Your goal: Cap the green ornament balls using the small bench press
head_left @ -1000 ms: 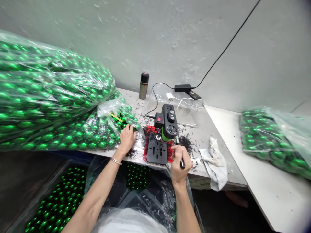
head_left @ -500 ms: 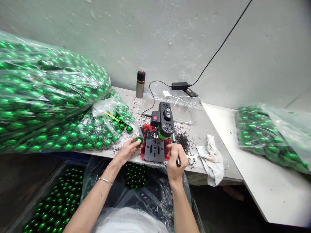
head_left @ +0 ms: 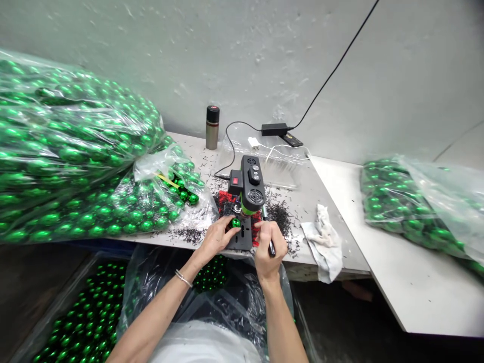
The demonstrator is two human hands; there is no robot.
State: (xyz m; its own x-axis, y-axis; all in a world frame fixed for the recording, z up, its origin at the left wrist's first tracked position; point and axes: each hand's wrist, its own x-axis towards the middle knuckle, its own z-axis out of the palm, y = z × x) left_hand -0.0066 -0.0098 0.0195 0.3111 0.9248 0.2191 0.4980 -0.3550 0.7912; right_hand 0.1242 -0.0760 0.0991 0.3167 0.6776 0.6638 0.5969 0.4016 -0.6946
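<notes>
Ball (head_left: pixel 236 222) moved over plate (head_left: pixel 246 242) | shiny green | left fingers (head_left: pixel 224 221) pinch it, right fingers (head_left: pixel 265 233) on handle (head_left: pixel 271 248)

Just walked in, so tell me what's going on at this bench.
A person is working at a small black machine. Their left hand holds a shiny green ball over the slotted plate, below the machine's head. Their right hand is closed around a black handle beside it. Dark shavings litter the table, and a big bag of green balls lies to the left.
</notes>
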